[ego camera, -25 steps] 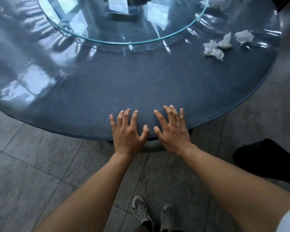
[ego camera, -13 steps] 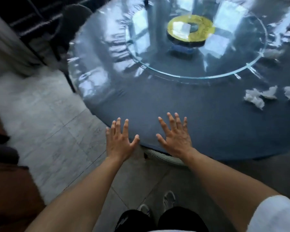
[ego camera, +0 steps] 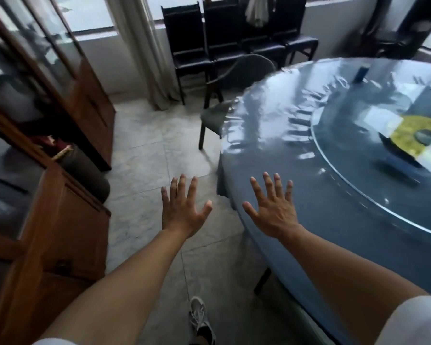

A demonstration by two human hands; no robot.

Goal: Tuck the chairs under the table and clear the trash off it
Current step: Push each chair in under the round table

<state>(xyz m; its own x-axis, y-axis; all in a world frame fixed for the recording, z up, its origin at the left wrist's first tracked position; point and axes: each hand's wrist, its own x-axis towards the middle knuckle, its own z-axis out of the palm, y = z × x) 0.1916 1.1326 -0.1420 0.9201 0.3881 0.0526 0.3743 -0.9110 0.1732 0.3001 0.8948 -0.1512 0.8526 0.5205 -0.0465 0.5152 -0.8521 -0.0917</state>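
Here, both hands (ego camera: 228, 210) spread, empty — grey chair (ego camera: 224, 105) beside table (ego camera: 334, 220).

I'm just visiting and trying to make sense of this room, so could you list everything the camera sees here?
round table: one, glossy blue-grey, right side
glass turntable: one, clear, on the table, with a yellow disc under it
grey chair: one, at the table's far edge, seat partly under it
black chairs: a row, exact count unclear, by the far wall
wooden cabinet: one, brown with glass doors, left side
curtain: one, beige, by the window
tiled floor: grey
shoe: one, grey, bottom centre
left hand: fingers spread, above the floor, holding nothing
right hand: fingers spread, over the table edge, holding nothing
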